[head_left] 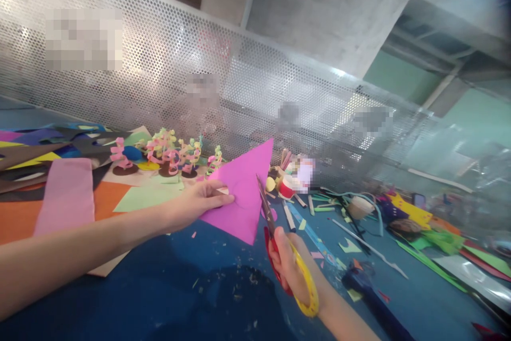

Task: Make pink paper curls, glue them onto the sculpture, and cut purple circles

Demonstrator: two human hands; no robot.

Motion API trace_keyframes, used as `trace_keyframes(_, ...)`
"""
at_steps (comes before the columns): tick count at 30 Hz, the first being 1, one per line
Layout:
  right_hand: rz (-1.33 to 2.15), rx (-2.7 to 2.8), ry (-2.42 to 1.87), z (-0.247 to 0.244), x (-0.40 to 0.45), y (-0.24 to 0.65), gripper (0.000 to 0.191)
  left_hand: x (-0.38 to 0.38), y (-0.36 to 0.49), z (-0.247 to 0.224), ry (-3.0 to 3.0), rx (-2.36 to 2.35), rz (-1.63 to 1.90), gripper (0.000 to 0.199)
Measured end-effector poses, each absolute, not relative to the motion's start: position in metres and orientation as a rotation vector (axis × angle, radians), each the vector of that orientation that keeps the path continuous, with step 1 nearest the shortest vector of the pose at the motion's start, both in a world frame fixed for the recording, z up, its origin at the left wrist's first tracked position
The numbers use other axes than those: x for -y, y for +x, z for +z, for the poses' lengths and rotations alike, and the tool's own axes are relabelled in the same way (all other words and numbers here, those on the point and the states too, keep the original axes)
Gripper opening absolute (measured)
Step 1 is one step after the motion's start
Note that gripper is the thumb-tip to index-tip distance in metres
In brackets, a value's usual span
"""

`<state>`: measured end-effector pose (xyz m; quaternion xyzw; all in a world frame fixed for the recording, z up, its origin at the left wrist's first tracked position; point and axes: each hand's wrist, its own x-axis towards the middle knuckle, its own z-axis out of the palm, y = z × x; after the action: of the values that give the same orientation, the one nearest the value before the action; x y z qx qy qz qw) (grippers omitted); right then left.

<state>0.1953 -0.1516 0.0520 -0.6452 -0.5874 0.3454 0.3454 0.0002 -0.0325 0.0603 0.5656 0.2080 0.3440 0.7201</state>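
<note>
My left hand (pixel 203 200) pinches a sheet of magenta paper (pixel 241 192) by its left side, holding it up above the blue table. A faint curved line is drawn on the paper. My right hand (pixel 289 258) grips scissors (pixel 266 208) with one red and one yellow handle loop. Their blades point up and away from me and lie at the paper's right edge. Whether the blades are parted I cannot tell.
Small twisted paper figures (pixel 171 152) stand behind the paper. Coloured sheets (pixel 67 192) lie at left. Paper scraps (pixel 349 245), strips and a dark blue tool handle (pixel 371 298) lie at right. A perforated metal screen (pixel 159 53) runs along the back.
</note>
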Motion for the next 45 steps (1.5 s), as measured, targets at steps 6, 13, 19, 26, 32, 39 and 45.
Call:
trace_keyframes(6,0.871,1.52,-1.677,0.054,0.152,0.194,0.055,0.029,-0.006,0.068,1.207,-0.477,0.714,0.019)
trace_keyframes(13,1.127,1.164,-1.591,0.051,0.147,0.189,0.066,0.029,-0.01,0.079,0.887,-0.533,0.713,0.053)
trace_keyframes(19,1.221,0.971,-1.493,0.051,0.145,0.187,0.071,0.053,0.003,0.075,0.985,-0.278,0.774,0.059)
trace_keyframes(26,1.232,0.865,-1.38,0.048,0.147,0.181,0.071,0.081,0.011,0.064,1.28,-0.125,0.903,0.074)
trace_keyframes(32,1.195,0.942,-1.355,0.04,0.153,0.174,0.073,0.095,0.009,0.059,1.526,-0.208,0.865,0.072)
trace_keyframes(39,1.065,1.292,-1.444,0.02,0.166,0.172,0.068,0.093,0.01,0.054,1.201,-0.494,0.961,0.047)
trace_keyframes(45,0.972,1.525,-1.471,0.03,0.161,0.18,0.065,0.075,0.013,0.058,1.111,-0.63,1.095,0.048)
